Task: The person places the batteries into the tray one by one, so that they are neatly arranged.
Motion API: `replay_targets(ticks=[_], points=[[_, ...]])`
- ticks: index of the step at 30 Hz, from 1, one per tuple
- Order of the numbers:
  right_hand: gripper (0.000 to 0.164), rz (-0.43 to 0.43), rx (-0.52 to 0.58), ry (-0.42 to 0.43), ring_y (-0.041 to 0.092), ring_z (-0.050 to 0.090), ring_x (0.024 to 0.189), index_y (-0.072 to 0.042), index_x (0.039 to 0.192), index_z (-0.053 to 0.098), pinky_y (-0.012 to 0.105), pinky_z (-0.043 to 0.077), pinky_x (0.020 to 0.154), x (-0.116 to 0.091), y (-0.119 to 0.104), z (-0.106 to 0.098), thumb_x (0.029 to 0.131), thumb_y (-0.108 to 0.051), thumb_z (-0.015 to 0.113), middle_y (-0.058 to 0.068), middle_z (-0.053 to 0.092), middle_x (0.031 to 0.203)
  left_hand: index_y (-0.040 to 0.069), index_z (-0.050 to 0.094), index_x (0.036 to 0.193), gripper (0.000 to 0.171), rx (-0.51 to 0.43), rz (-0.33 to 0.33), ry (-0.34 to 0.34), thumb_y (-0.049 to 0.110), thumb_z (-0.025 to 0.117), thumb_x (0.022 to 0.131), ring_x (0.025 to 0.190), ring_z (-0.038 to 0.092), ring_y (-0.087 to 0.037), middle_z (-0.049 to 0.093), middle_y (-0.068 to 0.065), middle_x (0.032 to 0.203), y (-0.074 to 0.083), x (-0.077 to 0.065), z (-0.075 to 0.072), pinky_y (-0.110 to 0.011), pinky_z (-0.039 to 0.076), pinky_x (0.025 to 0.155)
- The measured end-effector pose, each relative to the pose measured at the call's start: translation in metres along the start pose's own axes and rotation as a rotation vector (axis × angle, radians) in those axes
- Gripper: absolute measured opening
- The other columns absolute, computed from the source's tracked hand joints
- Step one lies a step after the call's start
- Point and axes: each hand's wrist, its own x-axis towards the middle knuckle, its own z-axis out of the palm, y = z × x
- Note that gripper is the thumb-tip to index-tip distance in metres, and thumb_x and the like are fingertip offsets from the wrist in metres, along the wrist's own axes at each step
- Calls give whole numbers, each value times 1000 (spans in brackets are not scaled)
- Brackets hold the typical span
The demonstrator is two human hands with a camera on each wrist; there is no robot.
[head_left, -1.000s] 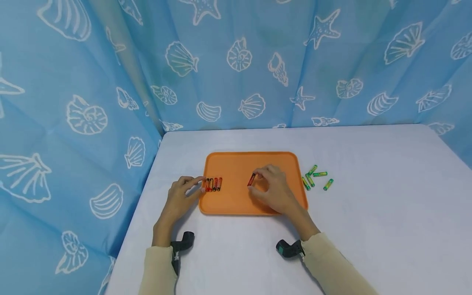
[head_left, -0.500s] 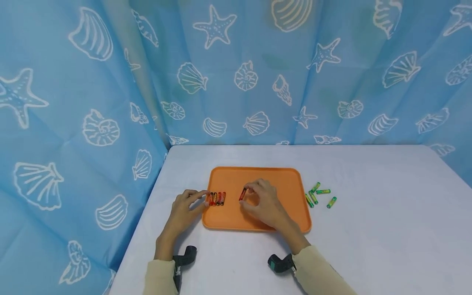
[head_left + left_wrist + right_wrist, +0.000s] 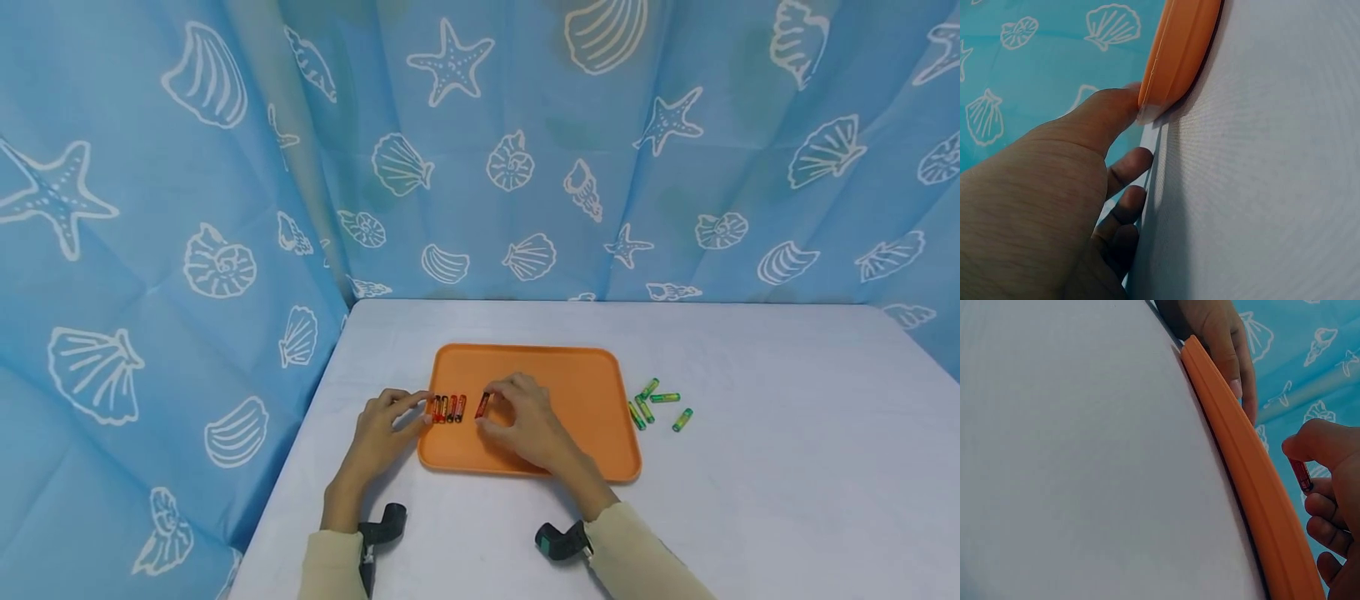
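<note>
My right hand (image 3: 525, 421) pinches a red and black battery (image 3: 482, 405) by its ends, between thumb and fingers, over the orange tray (image 3: 555, 417). In the right wrist view this battery (image 3: 1301, 474) shows between the thumb and a fingertip, above the tray rim. At the tray's left side, several red and black batteries (image 3: 452, 408) lie side by side in a row. My left hand (image 3: 382, 429) reaches over the left rim, its forefinger and thumb at the two ends of the leftmost battery. The left wrist view shows the thumb (image 3: 1104, 112) across the tray rim; its tip is hidden.
Several green batteries (image 3: 665, 397) lie loose on the white table (image 3: 750, 467), just right of the tray. A blue curtain (image 3: 480, 233) with white shells stands behind and to the left. A black wrist camera (image 3: 558, 542) sits by the right sleeve.
My right hand has moved left with its battery, from mid-tray to near the row. The left hand has stayed at the row. The head view has tilted up slightly.
</note>
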Motion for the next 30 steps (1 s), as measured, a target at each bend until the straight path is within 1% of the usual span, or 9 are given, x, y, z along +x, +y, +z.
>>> replay_targets(ticks=[4, 8, 11, 15, 20, 22, 25, 28, 30], points=[[46, 3, -18, -20, 19, 49, 108, -8, 121, 67, 42, 34, 89, 3, -4, 5, 84, -31, 81, -1, 58, 110, 31, 65, 134, 40, -1, -24, 2, 38, 69, 95, 120, 43, -31, 54, -6, 128, 0, 0, 1, -56, 40, 99], [46, 21, -37, -46, 19, 49, 108, -9, 122, 67, 40, 35, 89, 4, -3, 10, 84, -32, 81, -2, 56, 109, 32, 65, 134, 41, -4, -35, -1, 40, 69, 94, 121, 43, -30, 53, -5, 128, 0, 0, 1, -56, 40, 100], [46, 24, -46, -59, 19, 48, 106, -9, 122, 67, 39, 34, 87, 5, -1, 14, 84, -32, 81, -3, 55, 106, 32, 65, 134, 41, 5, -29, -2, 40, 69, 95, 121, 43, -30, 54, -5, 128, 0, 0, 1, -56, 40, 100], [44, -6, -55, -61, 19, 48, 103, -8, 120, 68, 38, 33, 83, 8, 0, 17, 85, -31, 81, -3, 54, 102, 32, 65, 135, 41, 23, -14, -2, 39, 69, 95, 122, 43, -30, 54, -5, 129, -1, 1, 2, -56, 39, 101], [43, -15, -58, -60, 19, 48, 101, -7, 119, 68, 37, 32, 81, 10, 2, 19, 85, -30, 81, -3, 54, 101, 33, 64, 135, 40, 28, -6, -12, 39, 68, 95, 123, 42, -29, 53, -4, 130, 0, 2, 3, -56, 38, 102], [44, -7, -57, -64, 19, 49, 102, -7, 120, 68, 37, 32, 81, 11, 2, 19, 85, -30, 81, -3, 55, 102, 34, 64, 135, 40, 30, -5, -13, 39, 68, 95, 123, 42, -29, 53, -4, 130, 1, 3, 3, -55, 39, 102], [51, -1, -66, -69, 21, 49, 106, -6, 127, 64, 39, 33, 84, 11, 1, 19, 85, -30, 80, -2, 55, 104, 33, 64, 136, 40, 34, -2, -16, 39, 68, 96, 123, 42, -29, 53, -4, 130, 1, 3, 3, -56, 38, 102], [55, -5, -74, -80, 22, 49, 108, -6, 131, 60, 41, 34, 86, 11, -1, 17, 86, -30, 80, -1, 56, 105, 32, 64, 136, 41, 31, -14, -15, 39, 68, 96, 123, 42, -30, 53, -4, 130, 1, 2, 2, -56, 38, 102], [55, -4, -77, -92, 23, 49, 110, -7, 133, 60, 42, 34, 88, 10, -3, 14, 87, -31, 78, 1, 56, 108, 32, 64, 135, 41, 23, -27, -13, 39, 68, 95, 124, 42, -30, 53, -4, 130, 0, 2, 1, -57, 38, 102]])
